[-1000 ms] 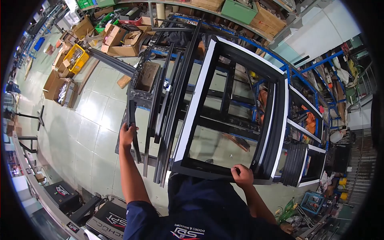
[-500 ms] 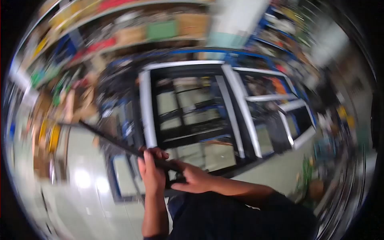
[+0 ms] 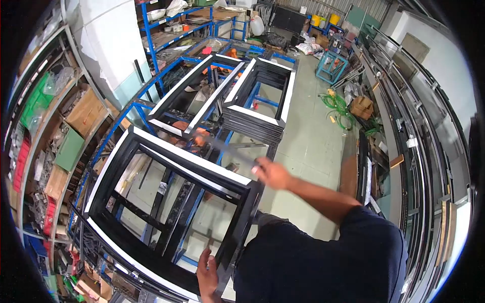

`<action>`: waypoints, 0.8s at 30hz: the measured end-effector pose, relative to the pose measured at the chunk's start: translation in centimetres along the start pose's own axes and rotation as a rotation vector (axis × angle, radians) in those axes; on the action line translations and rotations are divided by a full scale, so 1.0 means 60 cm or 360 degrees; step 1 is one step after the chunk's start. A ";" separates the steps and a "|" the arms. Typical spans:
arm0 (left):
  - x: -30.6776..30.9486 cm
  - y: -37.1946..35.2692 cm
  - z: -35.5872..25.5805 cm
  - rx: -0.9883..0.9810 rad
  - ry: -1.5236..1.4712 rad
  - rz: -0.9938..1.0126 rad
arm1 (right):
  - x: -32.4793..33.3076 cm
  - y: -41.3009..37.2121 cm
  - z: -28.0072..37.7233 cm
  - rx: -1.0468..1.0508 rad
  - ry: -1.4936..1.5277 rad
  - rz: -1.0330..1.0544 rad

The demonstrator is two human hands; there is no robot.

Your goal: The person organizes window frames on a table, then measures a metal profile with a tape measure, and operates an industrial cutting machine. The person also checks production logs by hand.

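Observation:
My right hand is shut on the end of a thin dark strip, which runs up and left over the frames and is blurred. My left hand is low in view, against the near side bar of a large black window frame with white-taped edges. That hand is partly cut off, so its grip is unclear. The frame lies flat on a blue steel rack.
More black frames with white edges are stacked farther along the rack. Shelves with cardboard and green boxes line the left. Long metal profiles run along the right wall. A green hose and a cardboard box lie on the floor.
The view has swung round from the left end of the rack toward the far frames. Both hands held the long strip half a second ago; now only my right hand does, and my left has dropped beside the frame.

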State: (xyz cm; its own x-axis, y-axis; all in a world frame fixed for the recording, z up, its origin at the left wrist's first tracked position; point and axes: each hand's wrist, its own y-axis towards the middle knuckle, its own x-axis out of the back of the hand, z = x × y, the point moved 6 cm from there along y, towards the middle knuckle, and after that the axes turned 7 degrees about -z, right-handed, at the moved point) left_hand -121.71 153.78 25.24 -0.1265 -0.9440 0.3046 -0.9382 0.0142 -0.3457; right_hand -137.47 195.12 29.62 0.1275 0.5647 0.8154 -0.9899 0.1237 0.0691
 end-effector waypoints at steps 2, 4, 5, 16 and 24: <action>-0.004 0.010 -0.013 0.0076 -0.0027 -0.0134 | 0.060 0.078 -0.110 -0.0067 -0.0294 -0.0139; -0.017 0.029 -0.011 0.0108 -0.0016 -0.0322 | 0.111 0.159 -0.193 -0.0136 -0.0406 -0.0236; -0.028 0.040 -0.023 0.0102 -0.0012 -0.0396 | 0.130 0.199 -0.231 -0.0212 -0.0442 -0.0202; -0.259 0.100 -0.238 -0.0218 0.0165 -0.0585 | 0.134 0.441 -0.368 0.0349 -0.0536 -0.0066; -0.251 0.085 -0.240 -0.0102 0.0073 -0.0742 | 0.124 0.456 -0.401 0.0545 -0.0127 -0.0246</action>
State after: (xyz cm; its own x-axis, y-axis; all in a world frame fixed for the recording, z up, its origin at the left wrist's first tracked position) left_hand -129.22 172.80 31.66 0.3001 -0.8390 0.4539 -0.9162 -0.3860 -0.1078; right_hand -162.14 222.31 23.76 0.2853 0.4935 0.8216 -0.9243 -0.0850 0.3721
